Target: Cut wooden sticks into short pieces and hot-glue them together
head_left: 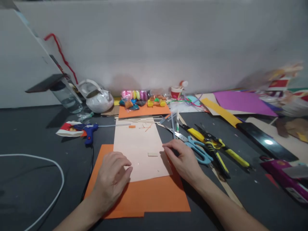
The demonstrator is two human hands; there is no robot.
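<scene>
My left hand (112,178) rests over the left edge of the pale sheet (134,144), above the orange sheets (144,199). Its fingers curl loosely, with a small gap to the thumb and nothing visible between them. At the pale sheet's right edge, my right hand (181,158) pinches thumb and index finger together; whatever lies between the tips is too small to make out. A few short wooden sticks (152,154) lie side by side on the pale sheet between both hands. Light blue-handled scissors (198,150) lie just beyond my right hand.
To the left are a blue glue gun (90,131) and a white cable (60,170). Yellow-black pliers (216,154), a black phone (264,139) and a purple tool (286,176) lie right. Thin sticks (141,120) and colourful clay packs (134,99) are at the back.
</scene>
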